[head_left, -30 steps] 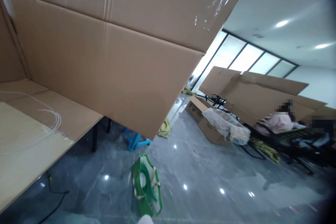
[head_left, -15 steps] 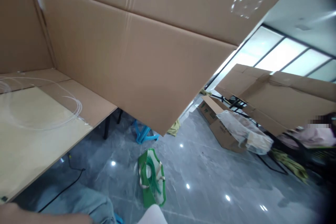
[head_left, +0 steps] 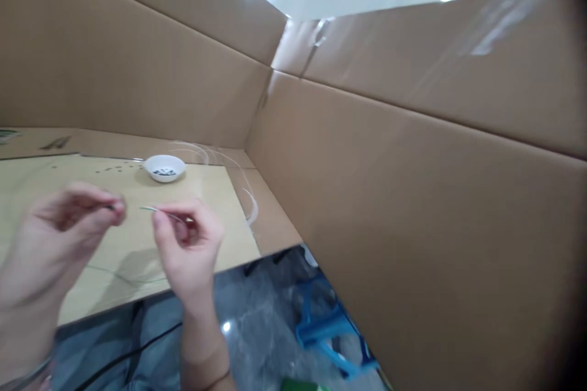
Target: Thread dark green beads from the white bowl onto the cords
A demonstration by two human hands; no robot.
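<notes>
My left hand (head_left: 76, 226) is raised over the pale board, thumb and forefinger pinched on a small dark piece (head_left: 109, 207) that is mostly hidden by the fingertips. Facing it a short gap away, my right hand (head_left: 192, 244) pinches a thin green-and-white strand (head_left: 147, 208), whose tip points left toward the left hand. A thin greenish strand (head_left: 131, 281) loops low over the board between the hands; where it joins is hidden. Behind the hands stands a white bowl (head_left: 150, 166) with small dark and light pieces inside.
Cardboard walls (head_left: 389, 208) rise behind and to the right of the board (head_left: 224, 238). Small dark bits (head_left: 120, 168) lie left of the bowl. A clear coiled line (head_left: 251, 204) rests at the right edge. A blue stool (head_left: 325, 324) stands below on the floor.
The view has swung left from the floor and room to the tabletop. Both hands now show above the board, with the bowl behind them; the green bag is almost out of view.
</notes>
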